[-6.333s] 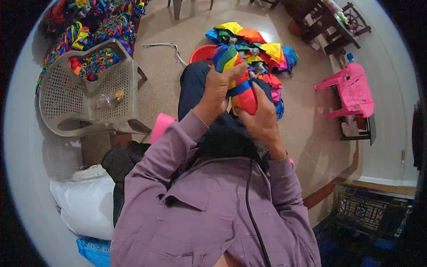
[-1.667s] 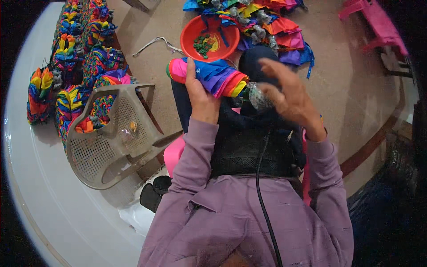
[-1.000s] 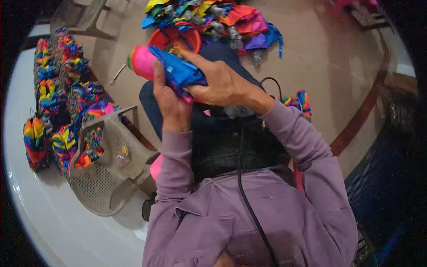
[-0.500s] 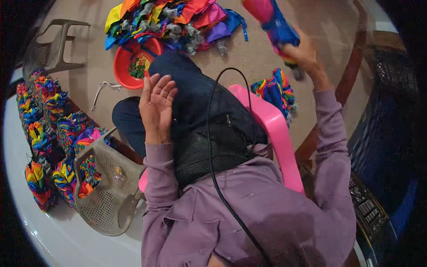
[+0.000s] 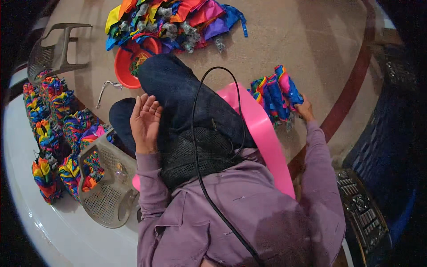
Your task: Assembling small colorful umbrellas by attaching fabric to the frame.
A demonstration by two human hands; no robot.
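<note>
At the right, my right hand [image 5: 304, 109] is closed around the lower end of a rolled multicoloured umbrella [image 5: 289, 89], blue and pink on its near face. It lies against a small row of similar rolled umbrellas [image 5: 269, 95] on the floor. My left hand [image 5: 147, 120] rests palm up beside my thigh, fingers apart and slightly curled, with nothing in it. Ahead of my knees, a heap of loose bright umbrellas [image 5: 178, 20] is spread out, several with plastic-wrapped handles. A red basin [image 5: 120, 73] holding small coloured pieces sits just in front of it.
Rows of bundled rainbow umbrellas [image 5: 58, 104] stand at the left near a grey plastic chair [image 5: 104, 200]. Another grey chair [image 5: 66, 44] is farther back. A pink plastic seat [image 5: 262, 129] is beneath me. A black cable [image 5: 195, 155] loops over my lap; a white cord [image 5: 104, 91] lies on the floor.
My right hand has come down from a raised position with the umbrella, which is now alongside the small row at the right. My left hand stays palm up.
</note>
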